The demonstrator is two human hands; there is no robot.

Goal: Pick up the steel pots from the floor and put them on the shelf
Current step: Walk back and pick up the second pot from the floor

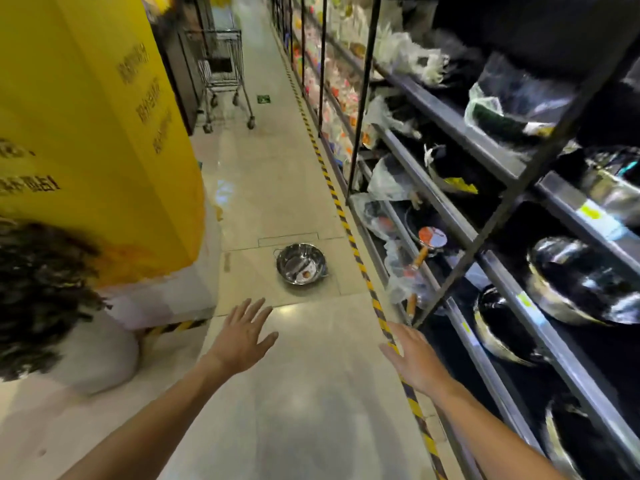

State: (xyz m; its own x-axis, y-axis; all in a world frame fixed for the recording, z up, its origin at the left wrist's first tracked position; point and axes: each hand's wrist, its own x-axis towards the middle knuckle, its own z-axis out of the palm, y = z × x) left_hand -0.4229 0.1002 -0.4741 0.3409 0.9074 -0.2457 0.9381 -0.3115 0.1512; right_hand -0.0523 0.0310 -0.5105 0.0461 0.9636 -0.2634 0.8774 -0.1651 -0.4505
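One shiny steel pot (301, 263) with small side handles sits upright on the tiled floor in the aisle, a sticker inside it. My left hand (242, 336) is stretched out over the floor short of the pot, fingers spread, holding nothing. My right hand (414, 356) hovers above the striped floor tape beside the shelf, open and empty too. The dark metal shelf (512, 292) runs along the right, and several steel pots and pans (575, 282) lie on its lower levels.
A yellow pillar (90, 133) stands at the left, with another person's dark hair and light top (52, 306) low beside it. A shopping trolley (225, 74) is parked farther down the aisle. Yellow-black tape (349, 233) marks the floor along the shelf base.
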